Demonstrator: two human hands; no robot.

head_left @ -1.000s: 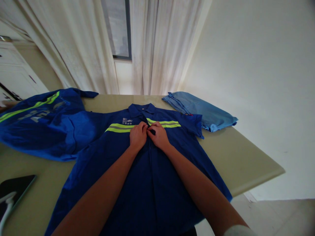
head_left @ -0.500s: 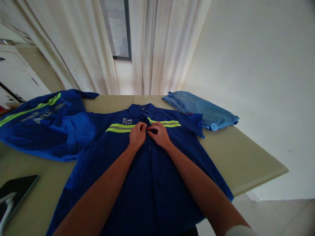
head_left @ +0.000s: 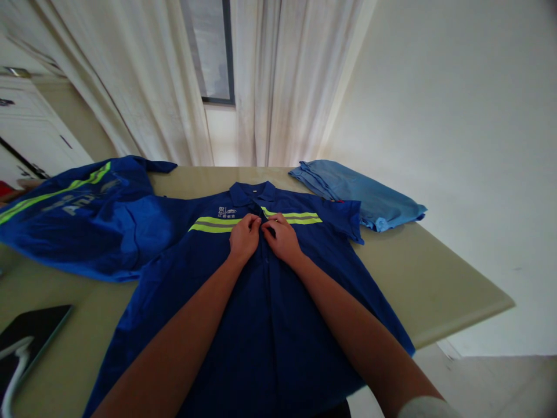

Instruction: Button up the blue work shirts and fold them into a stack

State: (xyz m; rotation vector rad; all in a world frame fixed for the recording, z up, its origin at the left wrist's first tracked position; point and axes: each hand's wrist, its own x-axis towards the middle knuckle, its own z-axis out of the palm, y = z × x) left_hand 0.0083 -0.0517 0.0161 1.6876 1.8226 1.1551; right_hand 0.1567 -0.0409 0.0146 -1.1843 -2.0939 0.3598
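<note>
A dark blue short-sleeved work shirt (head_left: pixel 248 342) lies spread front up, its collar away from me. Yellow-green and grey reflective bands cross its chest, with white lettering on the left side. At the front placket, level with the bands, my left hand (head_left: pixel 245 235) pinches the shirt's edge. Close beside it on the right, my right hand (head_left: pixel 282 237) has thumb and fingers closed on the same placket. The fingertips of both hands almost meet. Whether a button sits between them is too small to make out.
Another blue garment (head_left: pixel 87 232) with a reflective band lies at the left, a person's hand (head_left: pixel 28 183) at its far edge. Folded light blue cloth (head_left: pixel 361 191) rests at the back right of the table (head_left: pixel 439 284). A dark flat device (head_left: pixel 39 331) is at the lower left.
The hands stay at the same spot on the placket, with only slight finger movement. The whole view has shifted a little.
</note>
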